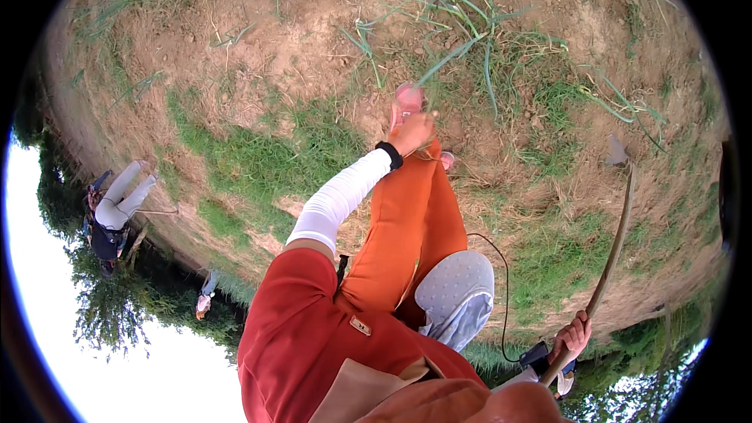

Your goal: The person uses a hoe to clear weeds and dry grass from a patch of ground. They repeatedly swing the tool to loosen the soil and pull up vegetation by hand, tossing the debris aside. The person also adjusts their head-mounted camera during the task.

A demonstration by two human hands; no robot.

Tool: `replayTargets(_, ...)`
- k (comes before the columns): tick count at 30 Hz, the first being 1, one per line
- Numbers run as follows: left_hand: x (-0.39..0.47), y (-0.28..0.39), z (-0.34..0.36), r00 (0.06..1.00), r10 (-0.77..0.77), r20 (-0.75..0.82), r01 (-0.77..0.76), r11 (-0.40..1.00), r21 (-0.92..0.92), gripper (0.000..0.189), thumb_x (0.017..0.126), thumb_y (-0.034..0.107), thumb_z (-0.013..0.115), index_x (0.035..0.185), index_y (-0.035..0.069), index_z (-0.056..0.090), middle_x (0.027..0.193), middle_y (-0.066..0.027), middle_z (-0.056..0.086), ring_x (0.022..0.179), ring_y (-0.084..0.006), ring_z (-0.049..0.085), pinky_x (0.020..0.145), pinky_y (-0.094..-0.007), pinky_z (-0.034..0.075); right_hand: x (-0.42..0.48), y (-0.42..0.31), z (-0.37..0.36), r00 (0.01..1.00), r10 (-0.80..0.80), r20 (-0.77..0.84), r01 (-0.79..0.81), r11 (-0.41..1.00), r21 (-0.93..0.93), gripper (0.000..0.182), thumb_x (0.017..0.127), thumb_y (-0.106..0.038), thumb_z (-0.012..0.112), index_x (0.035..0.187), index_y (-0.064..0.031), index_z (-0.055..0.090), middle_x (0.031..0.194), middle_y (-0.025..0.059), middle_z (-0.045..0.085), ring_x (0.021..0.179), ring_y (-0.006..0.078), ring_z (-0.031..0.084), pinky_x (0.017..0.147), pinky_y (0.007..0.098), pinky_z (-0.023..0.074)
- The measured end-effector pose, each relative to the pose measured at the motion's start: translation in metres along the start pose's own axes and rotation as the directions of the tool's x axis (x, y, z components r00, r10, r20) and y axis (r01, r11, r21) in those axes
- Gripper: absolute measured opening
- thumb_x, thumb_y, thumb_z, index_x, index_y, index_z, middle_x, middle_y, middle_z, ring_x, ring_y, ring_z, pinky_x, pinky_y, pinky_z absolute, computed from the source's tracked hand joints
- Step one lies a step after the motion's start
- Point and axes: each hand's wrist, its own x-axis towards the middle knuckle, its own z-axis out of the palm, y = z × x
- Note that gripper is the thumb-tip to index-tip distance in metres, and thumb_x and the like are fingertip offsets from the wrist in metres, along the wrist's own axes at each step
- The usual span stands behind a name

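My left hand [413, 134], at the end of a white arm sleeve with a black wristband, is low before my legs, over one pink shoe [409, 98]. Its fingers are curled, and blurred wisps of grass [433, 91] stick out past them. Off to the right, my right hand [571, 338] grips the wooden handle [617, 229] of a hoe. That hoe's metal blade [617, 151] is out ahead on the right, by the soil. Long green onion-like plants [484, 32] grow just beyond my feet, with grass around their bases.
Grass patches [264, 153] cover the dry soil at left. A person [120, 205] stands far left with a long-handled tool; another person [205, 296] is farther off. By my waist is a pale dotted cap [458, 282]. A black cable [506, 288] runs to a dark device [533, 355].
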Motion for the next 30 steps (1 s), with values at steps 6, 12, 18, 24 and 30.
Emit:
replayTargets(6, 0.082, -0.041, -0.017, 0.990, 0.010, -0.141, 0.013, 0.987, 0.162, 0.044, 0.088, 0.027, 0.051, 0.117, -0.006, 0.048, 0.119, -0.0288, 0.050, 0.098, -0.0404, 0.056, 0.083, -0.0445, 0.045, 0.006, 0.005, 0.016, 0.999, 0.038, 0.011, -0.038, 0.999, 0.006, 0.015, 0.098, -0.017, 0.033, 0.092, -0.0036, 0.035, 0.056, -0.0007, 0.038, 0.039, 0.0071, 0.037, 0.036, 0.0210, 0.0350)
replayTargets(12, 0.142, -0.107, -0.044, 0.964, -0.041, -0.261, 0.119, 0.949, 0.292, 0.082, 0.072, 0.004, 0.056, 0.141, -0.001, 0.014, 0.149, -0.0221, 0.004, 0.130, -0.0335, 0.032, 0.100, -0.0364, 0.038, 0.006, 0.014, 0.018, 1.000, 0.011, -0.013, -0.011, 1.000, -0.001, 0.015, 0.098, -0.018, 0.033, 0.088, -0.0065, 0.034, 0.056, -0.0008, 0.038, 0.040, 0.0075, 0.037, 0.036, 0.0214, 0.0353)
replayTargets(18, 0.161, -0.112, -0.031, 0.802, -0.584, -0.125, 0.597, 0.786, 0.161, 0.077, 0.077, 0.010, 0.057, 0.140, -0.003, 0.015, 0.144, -0.0289, 0.019, 0.130, -0.0309, 0.035, 0.098, -0.0350, 0.040, 0.014, 0.021, 0.017, 1.000, 0.007, -0.002, -0.007, 1.000, 0.007, 0.017, 0.098, -0.020, 0.032, 0.087, -0.0079, 0.033, 0.055, -0.0007, 0.038, 0.040, 0.0077, 0.038, 0.035, 0.0219, 0.0348)
replayTargets(24, 0.122, -0.123, -0.006, 0.886, -0.464, 0.013, 0.419, 0.813, 0.403, 0.033, 0.082, 0.026, 0.048, 0.093, 0.001, 0.066, 0.101, -0.0215, 0.063, 0.095, -0.0356, 0.061, 0.084, -0.0419, 0.049, 0.009, 0.016, 0.024, 1.000, 0.016, -0.020, -0.016, 1.000, 0.026, 0.016, 0.098, -0.019, 0.032, 0.086, -0.0076, 0.033, 0.055, 0.0007, 0.039, 0.040, 0.0087, 0.038, 0.036, 0.0227, 0.0354)
replayTargets(30, 0.064, -0.074, 0.000, 0.926, -0.377, 0.001, 0.351, 0.865, 0.358, 0.038, 0.083, 0.037, 0.051, 0.086, 0.003, 0.069, 0.093, -0.0206, 0.065, 0.088, -0.0366, 0.062, 0.076, -0.0438, 0.050, 0.003, 0.001, 0.023, 0.999, 0.045, 0.001, -0.045, 0.999, 0.025, 0.015, 0.098, -0.018, 0.032, 0.087, -0.0075, 0.033, 0.056, 0.0001, 0.039, 0.040, 0.0081, 0.038, 0.037, 0.0225, 0.0354)
